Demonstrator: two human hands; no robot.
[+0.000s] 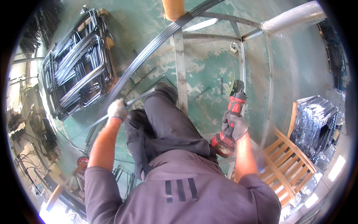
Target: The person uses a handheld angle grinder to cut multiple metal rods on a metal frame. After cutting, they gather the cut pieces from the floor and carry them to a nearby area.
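Observation:
My right hand (pixel 238 127), in a grey glove, is wrapped round the body of a red and black cordless angle grinder (pixel 235 106). The grinder's thin pale-green disc (pixel 231 83) points away from me, apart from any metal. On the other side, my left hand (pixel 117 109), in a light glove, is closed round a thin metal bar (pixel 140 97) that runs slantwise past my knee and foot. A bundle of long dark metal tubes (pixel 141 58) passes just beyond that hand, resting across a metal stand (pixel 179 67).
Stacked bent-tube frames (pixel 80 63) lie at the far left. A roll of clear plastic wrap (pixel 294 18) sits on the stand's right end, and a yellow cylinder (pixel 173 9) at its top. Lower right holds a wooden pallet (pixel 289 160) and wrapped metal pieces (pixel 315 121).

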